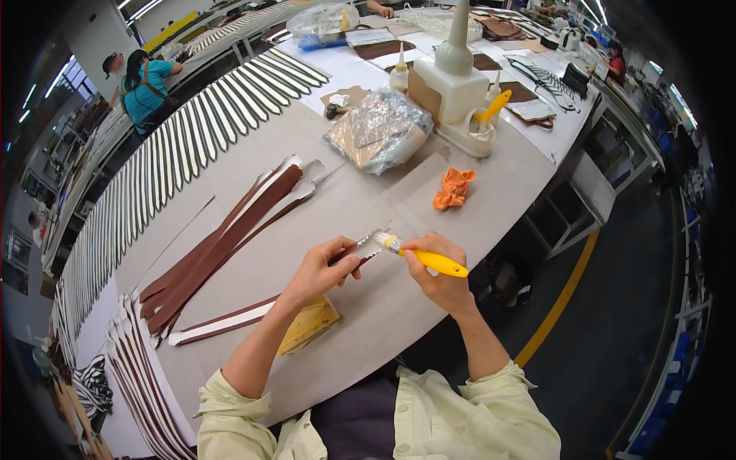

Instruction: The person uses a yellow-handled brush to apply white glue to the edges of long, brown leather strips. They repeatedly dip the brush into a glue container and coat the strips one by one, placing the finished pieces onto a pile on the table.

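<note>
Between the thumb and fingers of my left hand is the far end of a long brown strip with a white middle, which runs back under my forearm to the lower left. My right hand grips a yellow-handled paintbrush, its pale bristles against the scalloped end of the strip. A yellow block-shaped object lies partly hidden beneath my left forearm. Left of my hands is a pile of brown strips with whitish ends. Beyond my right hand lies a crumpled orange cloth or glove.
A large white bottle stands by a holder with another yellow brush. A plastic-wrapped package lies beside it. Striped strips line the table's far left; more brown-and-white strips lie lower left. People work at other tables.
</note>
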A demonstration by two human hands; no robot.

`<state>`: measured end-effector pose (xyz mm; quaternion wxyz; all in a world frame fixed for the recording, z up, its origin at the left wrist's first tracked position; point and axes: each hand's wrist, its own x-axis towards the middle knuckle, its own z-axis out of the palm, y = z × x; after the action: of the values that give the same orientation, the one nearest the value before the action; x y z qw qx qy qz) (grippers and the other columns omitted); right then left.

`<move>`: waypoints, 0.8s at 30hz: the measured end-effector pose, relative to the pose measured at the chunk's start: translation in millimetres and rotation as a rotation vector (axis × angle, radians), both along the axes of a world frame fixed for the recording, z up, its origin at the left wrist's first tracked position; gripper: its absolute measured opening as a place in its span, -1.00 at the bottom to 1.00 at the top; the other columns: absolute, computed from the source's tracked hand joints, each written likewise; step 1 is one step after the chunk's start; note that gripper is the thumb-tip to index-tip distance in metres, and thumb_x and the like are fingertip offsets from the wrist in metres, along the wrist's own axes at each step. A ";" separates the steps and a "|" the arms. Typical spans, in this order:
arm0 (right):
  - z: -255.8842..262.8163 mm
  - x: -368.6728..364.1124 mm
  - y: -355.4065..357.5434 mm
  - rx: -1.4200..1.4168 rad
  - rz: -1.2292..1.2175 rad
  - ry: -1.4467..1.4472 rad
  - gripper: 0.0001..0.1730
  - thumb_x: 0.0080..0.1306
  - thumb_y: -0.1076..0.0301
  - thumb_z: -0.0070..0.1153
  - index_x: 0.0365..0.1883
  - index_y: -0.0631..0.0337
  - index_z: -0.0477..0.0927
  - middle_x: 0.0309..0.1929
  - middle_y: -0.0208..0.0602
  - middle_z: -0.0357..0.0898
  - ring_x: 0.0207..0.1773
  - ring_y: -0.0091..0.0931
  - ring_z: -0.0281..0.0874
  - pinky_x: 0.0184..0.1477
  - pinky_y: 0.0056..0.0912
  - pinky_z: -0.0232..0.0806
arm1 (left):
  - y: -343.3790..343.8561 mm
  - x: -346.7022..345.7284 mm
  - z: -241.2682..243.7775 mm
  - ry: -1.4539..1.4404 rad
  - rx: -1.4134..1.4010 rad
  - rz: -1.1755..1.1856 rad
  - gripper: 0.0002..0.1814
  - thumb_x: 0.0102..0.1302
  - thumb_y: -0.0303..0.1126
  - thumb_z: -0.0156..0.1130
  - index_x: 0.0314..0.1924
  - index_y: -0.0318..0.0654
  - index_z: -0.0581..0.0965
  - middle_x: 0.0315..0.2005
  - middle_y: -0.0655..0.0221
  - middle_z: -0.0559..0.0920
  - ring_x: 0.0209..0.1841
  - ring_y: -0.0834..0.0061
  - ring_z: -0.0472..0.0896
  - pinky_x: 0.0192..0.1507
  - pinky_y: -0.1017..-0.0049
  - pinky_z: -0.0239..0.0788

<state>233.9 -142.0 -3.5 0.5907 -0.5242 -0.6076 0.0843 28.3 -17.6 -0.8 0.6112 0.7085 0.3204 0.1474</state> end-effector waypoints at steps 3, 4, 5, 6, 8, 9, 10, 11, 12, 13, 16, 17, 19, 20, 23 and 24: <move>-0.3 2.9 -5.9 -0.089 0.040 0.109 -0.91 0.29 0.56 0.19 -0.24 0.29 0.66 -0.46 -0.34 0.55 -0.48 -0.58 0.41 -0.39 -0.53 0.27 | -2.2 1.5 -0.8 0.008 -0.009 0.030 -0.72 0.42 -0.25 0.20 -0.08 -0.36 0.59 -0.47 0.42 0.66 -0.51 0.72 0.46 -0.43 0.63 0.30; -0.2 3.9 -7.2 -0.119 0.056 0.151 -0.92 0.30 0.55 0.19 -0.24 0.30 0.66 -0.46 -0.35 0.56 -0.46 -0.61 0.42 -0.37 -0.53 0.28 | -2.9 2.9 -0.6 0.022 -0.022 0.057 -0.72 0.42 -0.24 0.21 -0.10 -0.36 0.59 -0.47 0.43 0.66 -0.51 0.72 0.47 -0.43 0.63 0.30; -0.8 5.2 -7.5 -0.133 0.063 0.168 -0.92 0.31 0.53 0.19 -0.24 0.30 0.66 -0.44 -0.37 0.57 -0.45 -0.63 0.43 -0.36 -0.55 0.29 | -3.8 5.0 -0.3 0.037 -0.036 0.083 -0.72 0.42 -0.24 0.21 -0.11 -0.35 0.60 -0.48 0.43 0.65 -0.51 0.72 0.47 -0.43 0.63 0.30; -1.9 6.5 -7.9 -0.148 0.070 0.185 -0.92 0.32 0.52 0.19 -0.24 0.30 0.66 -0.43 -0.38 0.58 -0.43 -0.64 0.44 -0.35 -0.57 0.30 | -5.1 6.9 -0.3 0.052 -0.051 0.110 -0.71 0.42 -0.23 0.22 -0.13 -0.35 0.60 -0.48 0.44 0.65 -0.51 0.71 0.47 -0.43 0.63 0.30; -2.3 9.7 -8.7 -0.186 0.092 0.229 -0.92 0.33 0.49 0.20 -0.24 0.30 0.66 -0.42 -0.42 0.60 -0.44 -0.68 0.42 -0.36 -0.60 0.29 | -6.6 10.6 2.0 0.082 -0.069 0.114 -0.71 0.41 -0.22 0.23 -0.15 -0.35 0.61 -0.49 0.44 0.64 -0.48 0.71 0.49 -0.42 0.63 0.31; -0.2 11.6 -8.4 -0.207 0.109 0.256 -0.92 0.33 0.48 0.22 -0.24 0.30 0.66 -0.42 -0.44 0.60 -0.45 -0.70 0.39 -0.38 -0.62 0.26 | -6.7 11.1 3.1 0.097 -0.076 0.118 -0.71 0.40 -0.22 0.24 -0.16 -0.35 0.62 -0.49 0.44 0.63 -0.47 0.71 0.49 -0.41 0.63 0.31; 2.5 12.9 -7.5 -0.229 0.126 0.283 -0.91 0.33 0.46 0.23 -0.25 0.30 0.66 -0.42 -0.46 0.61 -0.47 -0.72 0.36 -0.41 -0.63 0.24 | -5.7 10.2 2.1 0.104 -0.073 0.102 -0.71 0.40 -0.22 0.24 -0.16 -0.35 0.62 -0.49 0.44 0.63 -0.46 0.71 0.50 -0.41 0.62 0.32; 7.4 13.2 -5.7 -0.228 0.126 0.305 -0.91 0.33 0.46 0.24 -0.26 0.30 0.66 -0.41 -0.47 0.61 -0.47 -0.73 0.35 -0.40 -0.63 0.23 | -4.0 8.7 -0.1 0.111 -0.070 0.086 -0.72 0.40 -0.22 0.24 -0.17 -0.35 0.61 -0.49 0.44 0.62 -0.45 0.71 0.51 -0.40 0.62 0.32; 13.8 13.4 -4.1 -0.229 0.122 0.327 -0.91 0.33 0.46 0.24 -0.27 0.31 0.66 -0.41 -0.48 0.61 -0.46 -0.73 0.35 -0.40 -0.64 0.23 | -3.3 8.6 -1.9 0.117 -0.069 0.067 -0.72 0.39 -0.22 0.24 -0.17 -0.34 0.61 -0.49 0.44 0.62 -0.44 0.70 0.52 -0.39 0.61 0.33; 18.8 13.5 -2.0 -0.230 0.119 0.349 -0.91 0.33 0.45 0.25 -0.27 0.32 0.66 -0.41 -0.48 0.61 -0.46 -0.74 0.34 -0.40 -0.64 0.23 | -4.3 9.2 -2.4 0.119 -0.058 0.065 -0.71 0.39 -0.22 0.23 -0.17 -0.35 0.61 -0.50 0.44 0.61 -0.43 0.69 0.53 -0.38 0.60 0.34; 25.7 12.2 6.8 -0.243 0.209 0.384 -0.90 0.32 0.45 0.26 -0.30 0.33 0.66 -0.42 -0.49 0.61 -0.48 -0.76 0.34 -0.41 -0.64 0.22 | -7.8 8.6 -5.0 0.130 -0.019 0.055 -0.70 0.38 -0.21 0.22 -0.17 -0.36 0.59 -0.50 0.44 0.59 -0.42 0.67 0.54 -0.35 0.56 0.37; 24.2 11.8 11.7 -0.247 0.215 0.343 -0.89 0.32 0.45 0.26 -0.30 0.33 0.66 -0.44 -0.50 0.61 -0.49 -0.76 0.33 -0.43 -0.64 0.22 | -7.8 7.5 -7.7 0.134 -0.004 0.046 -0.70 0.38 -0.21 0.22 -0.17 -0.36 0.58 -0.50 0.44 0.58 -0.43 0.66 0.53 -0.35 0.55 0.38; 17.6 12.0 21.7 -0.256 0.220 0.260 -0.88 0.32 0.45 0.25 -0.31 0.35 0.65 -0.47 -0.50 0.61 -0.51 -0.76 0.33 -0.45 -0.63 0.22 | -9.5 6.8 -9.4 0.131 0.027 0.014 -0.69 0.38 -0.21 0.21 -0.15 -0.37 0.57 -0.51 0.42 0.57 -0.45 0.63 0.53 -0.33 0.53 0.39; 16.1 10.9 25.4 -0.300 0.235 0.247 -0.87 0.33 0.43 0.25 -0.31 0.35 0.65 -0.49 -0.49 0.60 -0.52 -0.76 0.34 -0.46 -0.62 0.22 | -11.1 6.1 -9.3 0.125 0.043 -0.005 -0.69 0.37 -0.21 0.20 -0.14 -0.37 0.56 -0.51 0.41 0.57 -0.47 0.62 0.53 -0.32 0.52 0.40; 11.0 9.4 33.9 -0.390 0.255 0.202 -0.84 0.33 0.39 0.24 -0.32 0.35 0.65 -0.55 -0.46 0.58 -0.55 -0.73 0.37 -0.48 -0.59 0.25 | -14.3 5.0 -9.7 0.127 0.057 -0.026 -0.70 0.35 -0.25 0.17 -0.12 -0.37 0.54 -0.51 0.38 0.57 -0.50 0.59 0.53 -0.31 0.51 0.39; 8.4 9.5 36.9 -0.392 0.248 0.181 -0.82 0.33 0.37 0.24 -0.33 0.35 0.65 -0.57 -0.44 0.58 -0.56 -0.71 0.40 -0.48 -0.57 0.26 | -14.8 4.2 -9.7 0.132 0.057 -0.024 -0.71 0.34 -0.27 0.16 -0.11 -0.37 0.54 -0.50 0.38 0.56 -0.51 0.58 0.53 -0.31 0.50 0.39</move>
<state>243.5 -105.1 4.9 0.5149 -0.5405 -0.5839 0.3191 32.5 -32.4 -10.5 0.5700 0.7376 0.3472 0.1024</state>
